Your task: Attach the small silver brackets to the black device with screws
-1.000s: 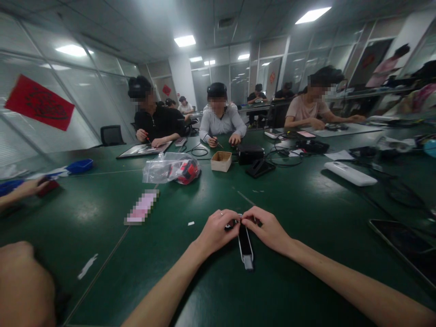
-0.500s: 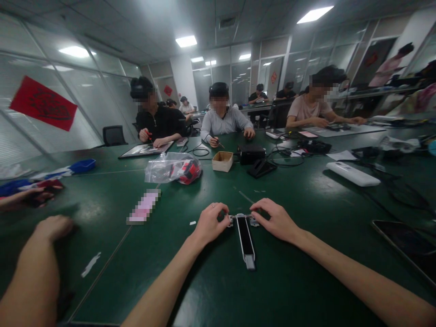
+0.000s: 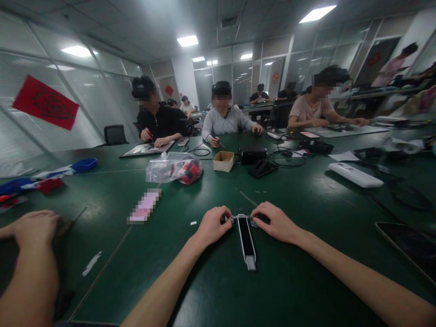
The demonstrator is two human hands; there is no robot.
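A slim, long device (image 3: 246, 238) with a black face and pale rim lies on the green table in front of me, a grey tab at its near end. Small metal fittings stick out on both sides of its far end. My left hand (image 3: 211, 226) is closed, thumb and finger pinching the left metal fitting (image 3: 233, 220). On the other side, my right hand (image 3: 275, 222) pinches the right metal fitting (image 3: 254, 221). Fingertips partly cover both fittings, so their exact shape is hidden.
A co-worker's hands (image 3: 37, 225) with a thin tool are at the left. Farther off lie a pink phone-shaped item (image 3: 146, 206), a plastic bag (image 3: 173, 169), a small box (image 3: 223, 161) and a white device (image 3: 355, 175). A dark phone (image 3: 408, 250) lies at right.
My fingers have shifted slightly on the metal fittings, covering the left one more; the device stays in place. At left, the co-worker's hands have come together and a thin tool now shows.
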